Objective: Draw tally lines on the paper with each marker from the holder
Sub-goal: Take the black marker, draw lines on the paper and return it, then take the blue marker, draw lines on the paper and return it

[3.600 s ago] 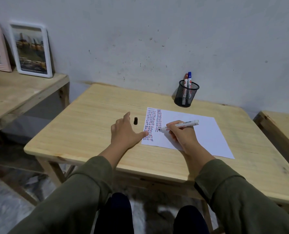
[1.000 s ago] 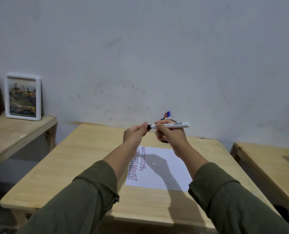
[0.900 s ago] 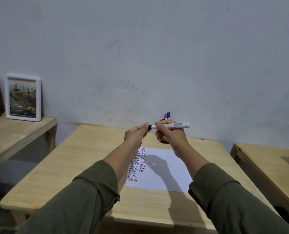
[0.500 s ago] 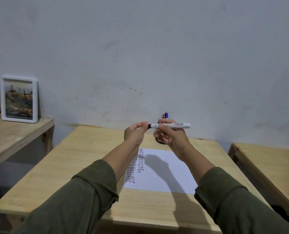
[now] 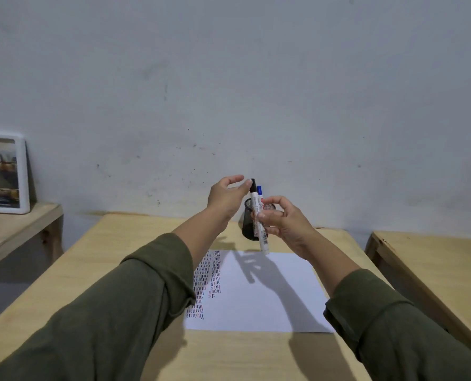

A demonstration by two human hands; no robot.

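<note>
Both hands are raised over the wooden table (image 5: 97,284). My right hand (image 5: 283,224) pinches a white marker (image 5: 258,224) with a black cap, held nearly upright with the cap on top. My left hand (image 5: 228,195) touches the cap with thumb and fingertips, its fingers partly apart. Behind the marker stands the black mesh holder (image 5: 247,222), with a blue-capped marker (image 5: 259,190) sticking out of it. The white paper (image 5: 270,303) lies flat below, with columns of red, blue and dark tally lines down its left side.
A white-framed picture (image 5: 2,174) leans on the wall on a side table (image 5: 17,229) at the left. Another wooden table (image 5: 434,265) stands at the right. A grey wall runs close behind the holder.
The marker has swung from lying level to nearly upright in my right hand. My left hand has loosened at the capped end. Earlier the cap lay on the table while I drew.
</note>
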